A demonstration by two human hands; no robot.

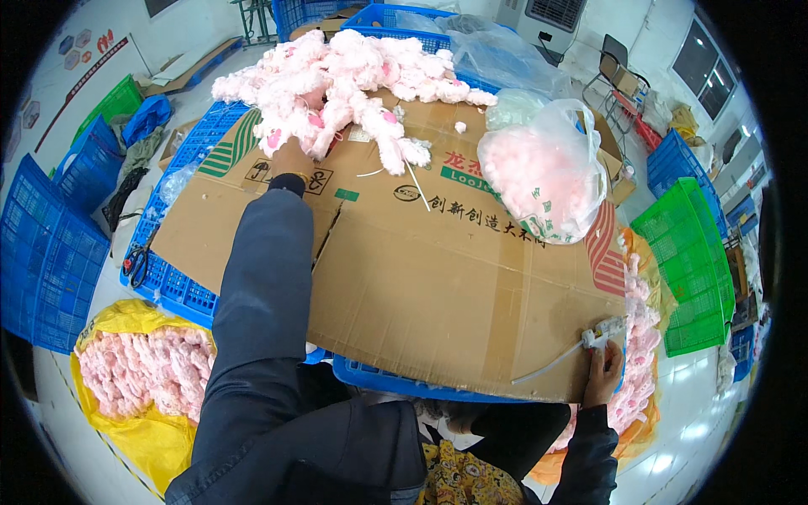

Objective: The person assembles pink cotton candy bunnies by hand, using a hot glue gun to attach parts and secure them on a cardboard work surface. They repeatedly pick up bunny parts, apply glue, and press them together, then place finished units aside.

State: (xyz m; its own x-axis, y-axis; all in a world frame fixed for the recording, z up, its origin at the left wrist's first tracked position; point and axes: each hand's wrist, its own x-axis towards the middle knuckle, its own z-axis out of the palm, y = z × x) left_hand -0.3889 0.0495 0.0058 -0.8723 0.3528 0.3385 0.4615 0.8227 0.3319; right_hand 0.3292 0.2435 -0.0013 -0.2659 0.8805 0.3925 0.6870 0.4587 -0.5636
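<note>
My left hand (pixel 292 158) reaches forward into a heap of fluffy pink plush pieces (pixel 353 71) at the far side of a cardboard sheet (pixel 421 286). Plush covers most of its fingers, so its grip is hidden. White strips (pixel 418 187) stick out of the heap's near edge. At the near right corner of the cardboard, my right hand (pixel 602 374) has its fingers closed on a small white plastic piece (pixel 603 331). A thin white strip (pixel 547 367) runs from that piece leftward over the cardboard.
A clear plastic bag of pink stuffing (pixel 543 172) sits on the cardboard's right side. Blue crates (pixel 181 290) lie under the cardboard. Scissors (pixel 136 264) hang at the left edge. Yellow (pixel 139 429) and orange (pixel 644 429) sacks of pink plush flank me.
</note>
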